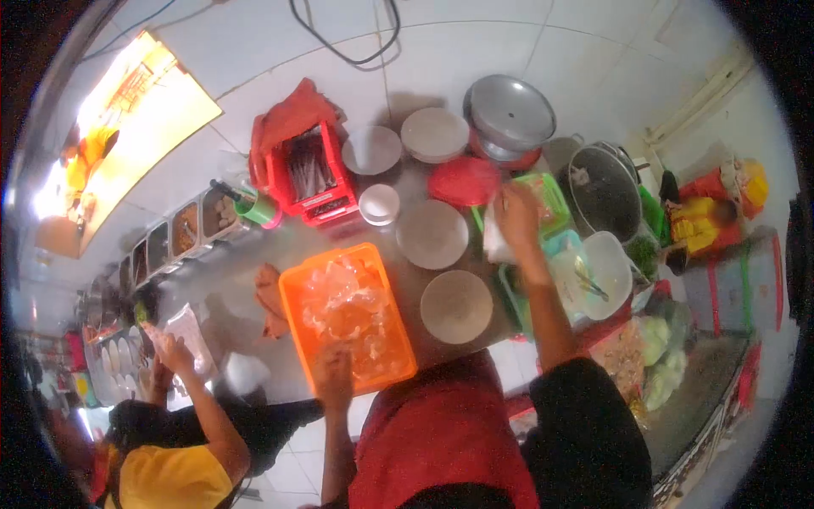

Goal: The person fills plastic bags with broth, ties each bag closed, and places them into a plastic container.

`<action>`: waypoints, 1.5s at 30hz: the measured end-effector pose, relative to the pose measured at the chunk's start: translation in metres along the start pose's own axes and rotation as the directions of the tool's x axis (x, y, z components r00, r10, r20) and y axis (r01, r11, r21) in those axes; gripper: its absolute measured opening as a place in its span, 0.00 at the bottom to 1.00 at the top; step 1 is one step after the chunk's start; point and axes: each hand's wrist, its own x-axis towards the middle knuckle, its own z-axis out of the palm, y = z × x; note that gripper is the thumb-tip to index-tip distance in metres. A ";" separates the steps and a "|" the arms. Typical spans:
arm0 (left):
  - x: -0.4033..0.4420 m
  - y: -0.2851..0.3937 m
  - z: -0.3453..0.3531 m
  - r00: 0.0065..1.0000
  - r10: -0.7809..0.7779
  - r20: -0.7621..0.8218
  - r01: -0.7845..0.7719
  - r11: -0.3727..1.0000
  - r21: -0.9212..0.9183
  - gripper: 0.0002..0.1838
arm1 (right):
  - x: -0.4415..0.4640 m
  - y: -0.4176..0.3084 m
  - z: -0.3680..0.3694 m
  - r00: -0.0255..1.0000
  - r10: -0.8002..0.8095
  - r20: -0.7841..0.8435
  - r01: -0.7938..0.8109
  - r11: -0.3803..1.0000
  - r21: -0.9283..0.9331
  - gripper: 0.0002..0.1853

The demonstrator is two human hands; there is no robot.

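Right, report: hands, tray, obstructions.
Left hand at orange tray. Right hand at green container. Tray contents look see-through, too blurred to name. Round grey dishes between hands, apparently blocking neither.

Site: kitchen, food-service type rather than home. Evidence: row of metal food containers [200, 248] set side by side at 9 o'clock, several filled; many matching grey bowls [432, 235] from centre to 12 o'clock on a long worktop [233, 284]; orange tray [402, 337] near centre, contents glossy, not identified. Large pot [606, 208], 2 o'clock. Pale green vegetables [661, 373], 4 o'clock. Tiled wall [458, 55], 12 o'clock. Co-worker in yellow [174, 475], 8 o'clock, at same worktop.
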 end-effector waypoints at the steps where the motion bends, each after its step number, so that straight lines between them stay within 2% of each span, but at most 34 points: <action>1: 0.009 0.014 0.013 0.993 0.034 0.109 -0.032 0.999 -0.016 0.11 | -0.016 -0.017 -0.008 1.000 -0.012 0.021 0.012 1.000 0.020 0.07; 4: 0.032 0.088 0.043 0.934 -0.017 0.357 0.010 1.000 0.021 0.13 | -0.049 -0.037 -0.013 0.990 -0.117 -0.075 0.130 0.969 0.211 0.08; 5: 0.035 0.110 0.047 0.906 -0.057 0.420 0.033 0.997 0.065 0.12 | -0.050 -0.012 0.012 0.980 -0.141 -0.140 0.155 0.983 0.096 0.09; 8: 0.031 0.103 0.069 0.875 0.102 0.473 -0.021 0.985 -0.174 0.12 | -0.017 0.030 0.030 0.946 -0.224 -0.233 0.158 0.949 -0.272 0.14; 10: 0.024 0.103 0.073 0.854 0.076 0.514 0.019 0.984 -0.178 0.12 | 0.002 0.068 0.058 0.997 -0.036 0.061 0.050 0.967 -0.249 0.18; 12: 0.016 0.100 0.073 0.830 0.047 0.556 0.049 0.986 -0.157 0.12 | 0.024 0.091 0.074 0.952 0.007 0.307 0.115 0.919 -0.377 0.16; 14: 0.012 0.089 0.064 0.811 0.008 0.585 0.073 0.991 -0.115 0.12 | 0.026 0.103 0.079 0.936 0.036 0.351 0.097 0.930 -0.355 0.13; 16: 0.005 0.076 0.057 0.853 -0.013 0.522 0.098 0.986 -0.135 0.12 | 0.028 0.103 0.073 0.978 0.038 0.206 0.001 0.983 -0.182 0.10; 18: 0.000 0.067 0.050 0.874 -0.061 0.482 0.147 0.979 -0.144 0.13 | 0.025 0.083 0.059 0.982 -0.182 -0.046 0.163 0.950 -0.268 0.08; 20: 0.000 0.062 0.045 0.875 -0.124 0.467 0.213 0.967 -0.142 0.14 | 0.029 0.082 0.059 0.964 -0.242 -0.114 0.205 0.943 -0.262 0.08; 22: 0.001 0.056 0.044 0.884 -0.095 0.457 0.196 0.964 -0.178 0.15 | 0.033 0.100 0.079 0.990 -0.143 0.011 0.143 0.981 -0.133 0.08; 23: 0.000 0.052 0.041 0.889 -0.087 0.450 0.192 0.963 -0.191 0.15 | 0.032 0.103 0.081 0.992 -0.117 0.050 0.123 0.980 -0.156 0.08; 25: -0.003 0.036 0.040 0.875 -0.199 0.441 0.338 0.904 -0.263 0.15 | 0.037 0.089 0.061 0.989 -0.067 0.130 0.094 0.973 -0.213 0.08; 26: -0.004 0.033 0.041 0.861 -0.250 0.442 0.407 0.862 -0.303 0.15 | 0.033 0.089 0.062 0.984 -0.164 0.066 0.174 0.963 -0.207 0.09; 28: -0.004 0.039 0.037 0.873 -0.233 0.428 0.383 0.871 -0.307 0.15 | 0.027 0.092 0.060 0.934 -0.351 -0.072 0.329 0.920 -0.214 0.11; 29: -0.001 0.041 0.036 0.881 -0.223 0.418 0.368 0.877 -0.308 0.15 | 0.032 0.096 0.060 0.960 -0.258 0.109 0.273 0.949 -0.157 0.10; 30: 0.000 0.042 0.037 0.882 -0.204 0.425 0.357 0.878 -0.318 0.15 | 0.037 0.094 0.057 0.941 -0.166 0.294 0.205 0.973 -0.110 0.10; 32: 0.000 0.043 0.039 0.884 -0.178 0.433 0.339 0.880 -0.332 0.16 | 0.036 0.083 0.060 0.892 0.065 0.447 -0.038 0.997 -0.069 0.10; 34: -0.003 0.050 0.046 0.894 -0.182 0.409 0.353 0.849 -0.394 0.16 | 0.026 0.037 0.034 0.842 0.347 0.413 -0.363 0.931 -0.042 0.10; 37: -0.004 0.052 0.048 0.898 -0.155 0.413 0.326 0.864 -0.384 0.16 | 0.031 0.094 0.088 0.888 0.197 0.415 -0.170 0.980 -0.101 0.12; 38: -0.003 0.058 0.047 0.894 -0.143 0.424 0.319 0.868 -0.380 0.16 | 0.032 0.101 0.090 0.966 0.082 0.244 -0.068 0.996 -0.063 0.12; 39: -0.003 0.061 0.045 0.890 -0.129 0.437 0.312 0.872 -0.378 0.17 | 0.029 0.106 0.088 0.998 -0.035 0.059 0.038 0.998 -0.043 0.12; 40: -0.004 0.057 0.046 0.888 -0.141 0.437 0.323 0.868 -0.377 0.17 | 0.025 0.096 0.078 0.980 -0.148 -0.131 0.143 0.989 -0.045 0.12; 43: -0.004 0.041 0.051 0.885 -0.170 0.434 0.354 0.851 -0.388 0.16 | 0.012 0.028 0.005 0.954 -0.154 -0.258 0.152 0.988 -0.028 0.15; 45: -0.002 0.034 0.053 0.888 -0.192 0.417 0.372 0.833 -0.409 0.16 | -0.009 0.024 0.001 0.956 -0.156 -0.250 0.169 0.985 0.031 0.15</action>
